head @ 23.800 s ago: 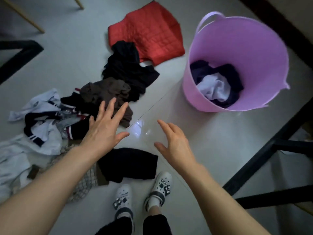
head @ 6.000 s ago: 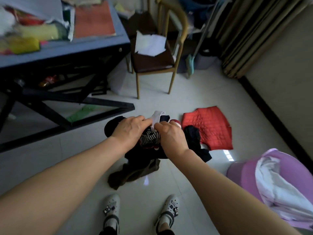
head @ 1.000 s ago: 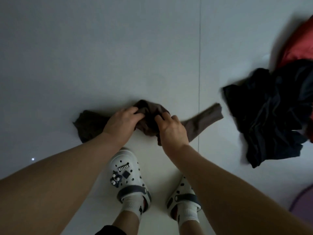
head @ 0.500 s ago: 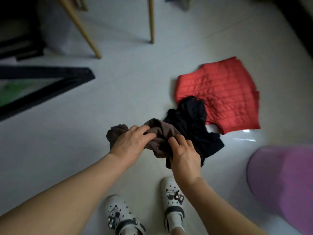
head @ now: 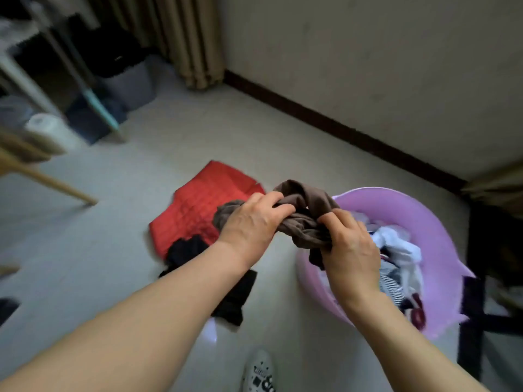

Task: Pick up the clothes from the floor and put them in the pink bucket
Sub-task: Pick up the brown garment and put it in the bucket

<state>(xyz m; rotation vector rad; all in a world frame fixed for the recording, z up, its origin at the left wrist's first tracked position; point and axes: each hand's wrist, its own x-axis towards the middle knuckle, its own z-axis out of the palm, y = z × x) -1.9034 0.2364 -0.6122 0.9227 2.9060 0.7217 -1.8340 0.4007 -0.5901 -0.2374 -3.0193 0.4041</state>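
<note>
Both my hands grip a bunched brown garment (head: 304, 213) held up in the air. My left hand (head: 250, 224) clutches its left end and my right hand (head: 349, 247) its right end, just over the near rim of the pink bucket (head: 441, 241). The bucket stands on the floor at the right and holds white, striped and dark clothes (head: 396, 258). A red quilted vest (head: 203, 207) lies flat on the floor behind my left hand. A black garment (head: 235, 292) lies in front of it, partly hidden by my left forearm.
A black table frame (head: 472, 315) stands right beside the bucket. A wooden chair leg (head: 53, 183) slants in at the left. A grey bin (head: 127, 83) and curtains (head: 186, 38) are at the back. The wall runs along the right. My white shoe (head: 259, 372) is at the bottom.
I have lifted the brown garment off the floor with both hands and carried it right to the bucket's rim. My view has swung up and right, so the bucket's inside shows.
</note>
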